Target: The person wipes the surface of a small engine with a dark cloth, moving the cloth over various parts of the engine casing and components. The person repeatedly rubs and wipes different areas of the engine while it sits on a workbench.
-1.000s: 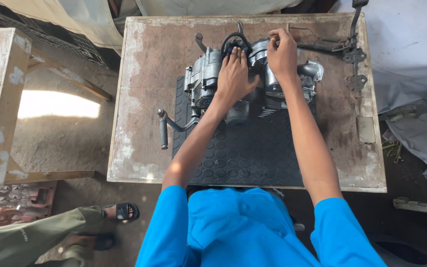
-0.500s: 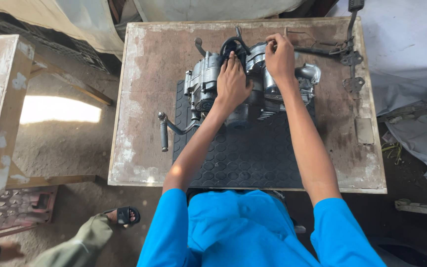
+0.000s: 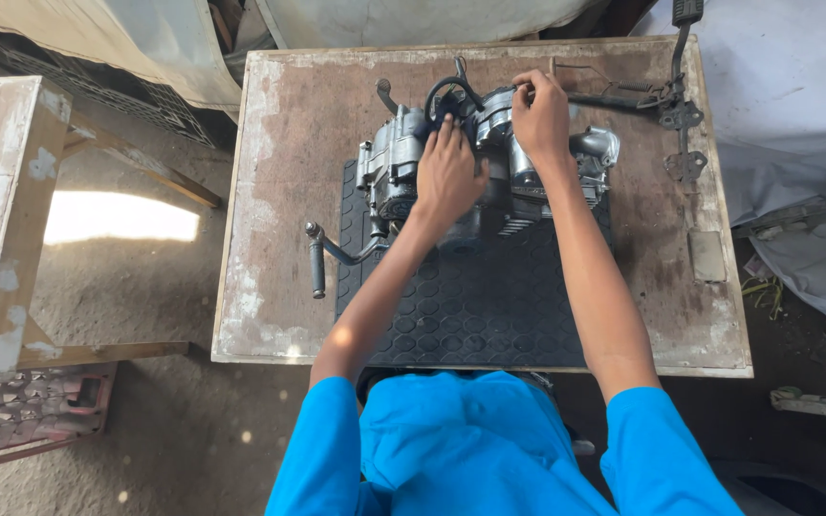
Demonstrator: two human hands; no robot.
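A kick lever (image 3: 317,268) sticks out at the far left of the small engine (image 3: 489,177), well clear of both hands, its arm curving back under the casing toward the left hand (image 3: 448,177). The engine sits across the rear half of a black studded rubber mat (image 3: 470,306) on the worn worktop (image 3: 279,191), its long axis running left to right in front of the person.

The left hand lies flat on the middle of the engine, palm down, its fingers (image 3: 446,129) held loosely together and pointing away from the body toward a black cable loop (image 3: 446,91) that arches just beyond their tips. The silver left casing lies immediately to the left of these fingers; nothing stands between them and the loop.

The right hand (image 3: 539,119) rests on the engine's upper right, touching it, its fingers (image 3: 528,88) curled down over the top edge. Whether they pinch a small part or only press on the metal I cannot tell, since the hand covers the spot. It is the nearer hand to the cylinder end, whose grey port (image 3: 597,143) juts out just to the right of the wrist.

Further right of those fingers, a thin metal rod with a spring (image 3: 614,96) reaches across the worktop to a pedal linkage (image 3: 681,115), apart from the engine. Beyond, at the right edge, lies a small flat grey block (image 3: 706,255), well away from either hand.
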